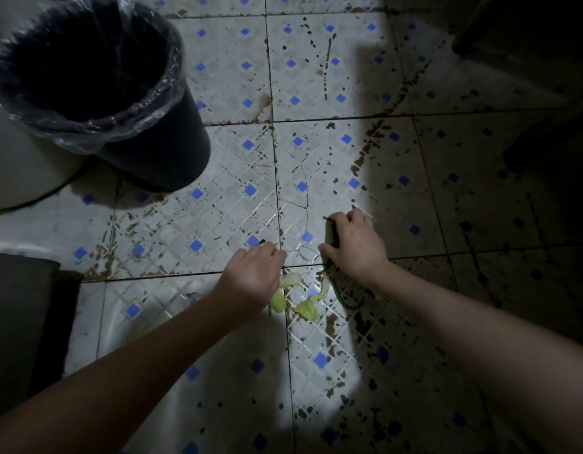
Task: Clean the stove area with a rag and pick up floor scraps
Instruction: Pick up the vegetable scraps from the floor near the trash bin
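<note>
Several pale green leafy vegetable scraps (303, 303) lie on the white floor tiles with blue diamond marks (218, 217), directly below and between both hands. A thin dark green strip (344, 301) curls on the floor just beside them, under the right wrist. The right hand (354, 245) is closed around a dark green, elongated vegetable piece (331, 234), palm down near the floor. The left hand (254, 273) is lowered over the leafy scraps with fingers curled; whether it grips anything cannot be determined. A black round waste bin with a clear plastic liner (96, 93) stands well apart, at upper left. Dark stains mark the tiles throughout.
</note>
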Tool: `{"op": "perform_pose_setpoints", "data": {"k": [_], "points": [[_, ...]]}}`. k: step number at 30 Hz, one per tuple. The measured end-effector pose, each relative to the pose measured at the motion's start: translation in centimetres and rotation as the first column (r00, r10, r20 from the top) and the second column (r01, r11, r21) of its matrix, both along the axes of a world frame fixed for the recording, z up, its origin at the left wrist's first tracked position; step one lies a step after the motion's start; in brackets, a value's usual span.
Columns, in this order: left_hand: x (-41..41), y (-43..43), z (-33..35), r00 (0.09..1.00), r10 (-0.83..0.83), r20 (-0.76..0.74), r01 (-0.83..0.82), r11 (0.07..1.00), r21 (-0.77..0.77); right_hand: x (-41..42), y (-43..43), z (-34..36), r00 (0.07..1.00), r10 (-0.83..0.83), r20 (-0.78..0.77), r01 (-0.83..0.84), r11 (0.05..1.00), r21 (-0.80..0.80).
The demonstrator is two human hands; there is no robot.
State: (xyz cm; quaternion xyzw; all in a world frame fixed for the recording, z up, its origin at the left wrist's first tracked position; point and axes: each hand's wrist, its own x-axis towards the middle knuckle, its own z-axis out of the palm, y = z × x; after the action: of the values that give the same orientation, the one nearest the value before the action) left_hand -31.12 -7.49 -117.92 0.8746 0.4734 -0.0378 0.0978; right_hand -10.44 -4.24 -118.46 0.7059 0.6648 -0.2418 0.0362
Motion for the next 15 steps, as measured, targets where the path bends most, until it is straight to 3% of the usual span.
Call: {"op": "perform_pose_setpoints", "data": {"k": [6,9,15], "points": [[-0.6,-1.9,-0.1,0.996,-0.05,-0.079,0.049,0.999,-0.002,-0.9,-0.4,-0.2,0.998,0.032,-0.05,-0.027,0.994,0.103],[-1.0,-2.4,-0.2,0.995,-0.071,-0.07,0.068,0.997,-0.044,-1.0,-0.5,-0.4,0.995,0.091,-0.041,-0.088,0.994,0.068],[-0.2,-2.4,-0.5,0.995,0.062,0.079,-0.046,0.981,-0.189,-0.5,-1.3,0.0,0.987,0.147,0.061,-0.148,0.989,0.019]]}}
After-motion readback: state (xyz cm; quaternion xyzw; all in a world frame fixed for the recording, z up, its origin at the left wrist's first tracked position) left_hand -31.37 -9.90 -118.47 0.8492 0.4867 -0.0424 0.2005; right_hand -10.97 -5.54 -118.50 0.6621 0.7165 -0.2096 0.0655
